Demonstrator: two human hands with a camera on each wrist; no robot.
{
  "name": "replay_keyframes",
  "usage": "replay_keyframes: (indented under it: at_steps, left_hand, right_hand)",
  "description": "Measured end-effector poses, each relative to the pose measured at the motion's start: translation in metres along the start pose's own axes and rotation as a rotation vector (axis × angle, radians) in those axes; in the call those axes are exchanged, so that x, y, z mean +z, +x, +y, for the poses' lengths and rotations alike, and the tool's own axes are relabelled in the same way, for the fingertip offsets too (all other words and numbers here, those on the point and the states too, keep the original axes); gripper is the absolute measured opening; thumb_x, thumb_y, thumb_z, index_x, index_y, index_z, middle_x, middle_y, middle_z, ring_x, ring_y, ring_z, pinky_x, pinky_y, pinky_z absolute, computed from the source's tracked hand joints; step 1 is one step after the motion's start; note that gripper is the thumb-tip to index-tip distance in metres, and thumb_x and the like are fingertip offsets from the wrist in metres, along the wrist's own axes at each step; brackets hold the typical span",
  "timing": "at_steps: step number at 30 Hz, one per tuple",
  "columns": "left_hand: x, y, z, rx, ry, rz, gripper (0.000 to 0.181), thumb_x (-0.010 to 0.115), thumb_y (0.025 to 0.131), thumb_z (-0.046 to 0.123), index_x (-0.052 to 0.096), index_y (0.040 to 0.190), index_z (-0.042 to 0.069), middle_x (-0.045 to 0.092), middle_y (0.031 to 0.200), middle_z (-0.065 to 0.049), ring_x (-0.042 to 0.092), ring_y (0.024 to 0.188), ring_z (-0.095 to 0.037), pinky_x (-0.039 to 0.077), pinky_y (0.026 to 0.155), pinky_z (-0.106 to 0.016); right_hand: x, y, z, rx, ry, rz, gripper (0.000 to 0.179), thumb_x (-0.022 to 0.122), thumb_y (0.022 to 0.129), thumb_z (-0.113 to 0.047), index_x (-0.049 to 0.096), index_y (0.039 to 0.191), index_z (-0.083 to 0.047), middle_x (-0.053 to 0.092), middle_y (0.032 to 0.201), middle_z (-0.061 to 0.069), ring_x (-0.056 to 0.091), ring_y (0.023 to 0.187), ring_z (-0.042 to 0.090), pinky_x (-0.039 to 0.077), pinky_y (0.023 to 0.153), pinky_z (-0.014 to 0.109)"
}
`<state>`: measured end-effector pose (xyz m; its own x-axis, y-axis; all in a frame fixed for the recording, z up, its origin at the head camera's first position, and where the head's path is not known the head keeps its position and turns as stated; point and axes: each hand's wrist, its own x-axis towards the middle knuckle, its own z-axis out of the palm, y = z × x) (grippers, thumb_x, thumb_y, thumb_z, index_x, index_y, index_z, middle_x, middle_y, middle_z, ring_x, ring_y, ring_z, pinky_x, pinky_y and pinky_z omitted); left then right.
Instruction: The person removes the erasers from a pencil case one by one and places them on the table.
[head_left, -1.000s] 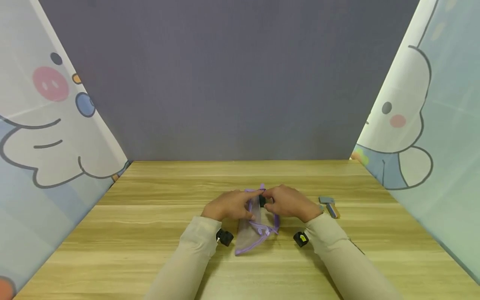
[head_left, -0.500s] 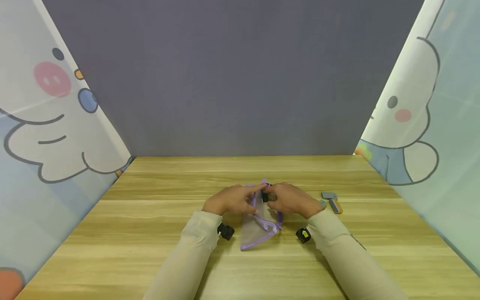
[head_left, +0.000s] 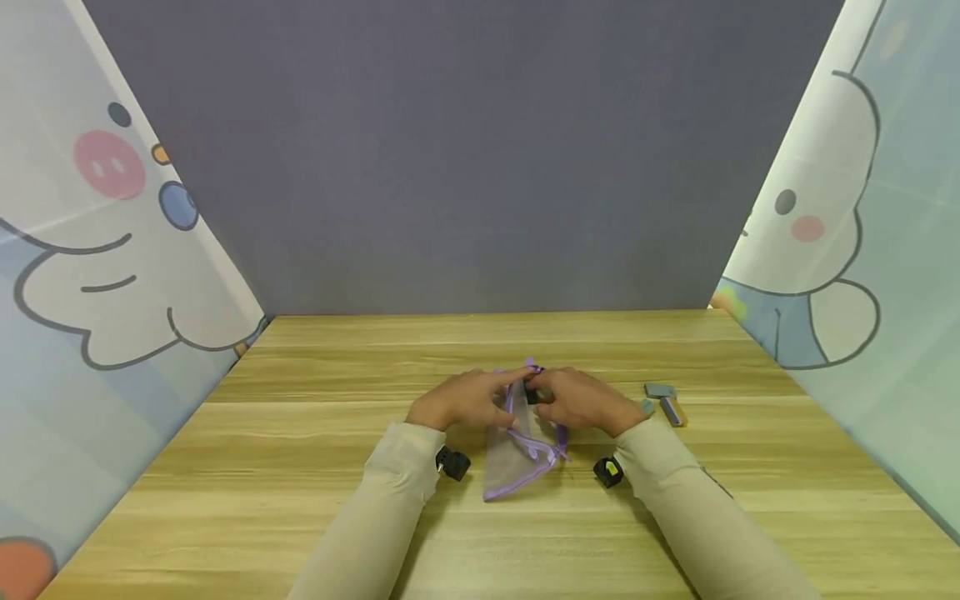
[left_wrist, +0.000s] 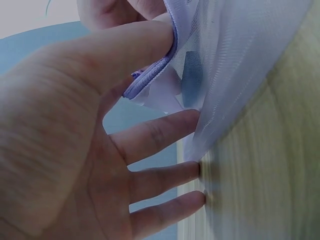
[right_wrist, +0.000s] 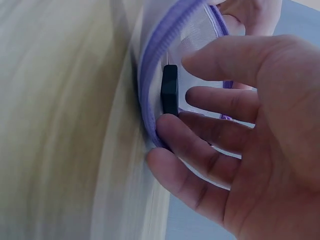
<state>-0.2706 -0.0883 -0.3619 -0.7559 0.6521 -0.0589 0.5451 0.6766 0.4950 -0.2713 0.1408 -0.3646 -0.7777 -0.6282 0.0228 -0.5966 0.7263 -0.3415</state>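
Observation:
A see-through mesh zipper pouch [head_left: 504, 462] with purple edging lies on the wooden table, its mouth spread apart. My left hand [head_left: 468, 398] pinches the purple zipper edge between thumb and index finger; its other fingers extend against the mesh and table in the left wrist view. Inside the mouth, a small black flat-sided block [right_wrist: 170, 90] stands against the mesh. My right hand [right_wrist: 250, 115] reaches into the opening, loosely bent, with thumb and fingers close around the block but a gap between thumb and block. Part of the pouch is hidden under both hands.
Right of the right hand lie a small grey block [head_left: 660, 390], an orange-and-blue block [head_left: 672, 412] and a pale green piece [head_left: 647, 407]. A thin dark item [head_left: 716, 482] shows beside the right sleeve. A grey panel [head_left: 480, 167] stands behind the table, with printed cartoon sheets on both sides.
Compared with a second ago, the hands and pouch appear slightly to the right as the head view shifts. The left hand keeps its pinch on the zipper edge.

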Motion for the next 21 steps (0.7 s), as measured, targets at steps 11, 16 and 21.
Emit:
replay_keyframes:
  at_steps: [11,16,21]
  left_hand:
    - [0.0004,0.0027,0.0013,0.007,0.008,0.022,0.084,0.077,0.089,0.037,0.029,0.158,0.039,0.063,0.098,0.002,0.056,0.075,-0.014,0.047,0.069,-0.033]
    - [0.0021,0.0030,0.0021,0.000,0.012,0.020,0.084,0.076,0.089,0.041,0.028,0.158,0.041,0.066,0.108,0.001,0.059,0.085,-0.015,0.049,0.075,-0.036]
    - [0.0021,-0.0006,0.0017,-0.023,0.019,0.004,0.083,0.075,0.090,0.042,0.027,0.158,0.043,0.062,0.096,0.006,0.056,0.080,-0.017,0.047,0.073,-0.039]
  right_hand:
    - [-0.0033,-0.0003,0.0003,-0.035,-0.050,0.037,0.032,0.070,0.091,-0.018,0.069,0.122,-0.009,0.064,0.122,0.008,0.061,0.106,0.024,0.050,0.090,0.043]
    - [-0.0023,-0.0022,-0.0014,-0.016,-0.055,0.036,0.031,0.071,0.092,-0.021,0.070,0.121,-0.010,0.064,0.117,0.007,0.060,0.099,0.020,0.051,0.084,0.040]
    - [0.0006,-0.0009,-0.0060,-0.001,-0.062,0.022,0.034,0.072,0.092,-0.025,0.070,0.122,-0.009,0.065,0.117,0.008,0.060,0.102,0.021,0.051,0.086,0.042]
